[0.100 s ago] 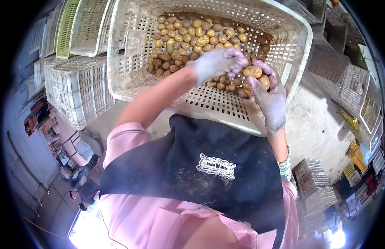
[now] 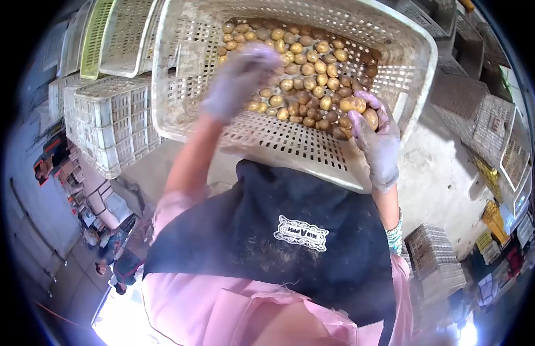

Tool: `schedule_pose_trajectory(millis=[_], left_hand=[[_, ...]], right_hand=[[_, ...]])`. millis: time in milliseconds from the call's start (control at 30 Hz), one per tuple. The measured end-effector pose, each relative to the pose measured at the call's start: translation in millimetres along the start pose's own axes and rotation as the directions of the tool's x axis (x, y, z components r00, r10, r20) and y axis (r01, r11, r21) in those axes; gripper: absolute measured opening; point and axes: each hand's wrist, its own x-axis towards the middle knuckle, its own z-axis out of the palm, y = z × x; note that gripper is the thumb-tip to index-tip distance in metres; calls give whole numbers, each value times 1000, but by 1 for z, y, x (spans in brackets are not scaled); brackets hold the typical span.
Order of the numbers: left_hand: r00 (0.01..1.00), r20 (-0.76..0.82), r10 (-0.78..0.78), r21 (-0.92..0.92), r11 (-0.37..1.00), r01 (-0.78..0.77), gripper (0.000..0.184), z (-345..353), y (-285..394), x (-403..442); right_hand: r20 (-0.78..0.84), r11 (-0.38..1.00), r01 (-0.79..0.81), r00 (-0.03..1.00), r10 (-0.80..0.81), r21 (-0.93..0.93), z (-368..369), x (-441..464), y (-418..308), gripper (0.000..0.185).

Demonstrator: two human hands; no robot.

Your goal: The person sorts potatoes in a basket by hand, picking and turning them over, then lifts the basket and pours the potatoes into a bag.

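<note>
A large, dirty white plastic crate [image 2: 184, 109] holds many small brown and yellow potatoes [image 2: 308, 69] spread over its bottom. My right hand [image 2: 378, 147], in a pale glove with purple-stained fingers, is closed around two larger potatoes [image 2: 353, 104] at the crate's right side. My left hand [image 2: 241, 81], gloved as well, hovers over the potatoes at the left. Motion smears its fingers, so whether it holds anything cannot be made out. It hides the potatoes beneath it.
Stacked white crates [image 2: 115, 124] stand at the left, with a green crate [image 2: 97, 40] above. More crates [image 2: 481, 115] line the right, and others [image 2: 434, 248] stand lower right. People [image 2: 120, 265] are at the lower left. Concrete floor [image 2: 434, 173] lies between.
My left hand has swung left, away from my right hand, uncovering potatoes in the middle of the crate. My right hand stays nearly still with its potatoes.
</note>
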Motion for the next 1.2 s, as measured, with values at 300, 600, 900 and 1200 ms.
schedule_pose_trajectory(millis=[300,600,900,1200], left_hand=[[884,-213,417,748,651,-127,36,-70,-18,17],[494,697,-520,688,290,-665,42,52,-81,113],[929,363,76,860,356,-365,52,71,-119,164],[900,398,-180,856,425,-294,65,85,-135,142]], right_hand=[[155,706,275,960,-232,-652,6,6,23,49],[9,903,282,955,-295,-325,18,6,22,38],[52,871,272,960,-275,-409,9,8,29,35],[54,918,206,978,-199,-338,8,10,22,33]])
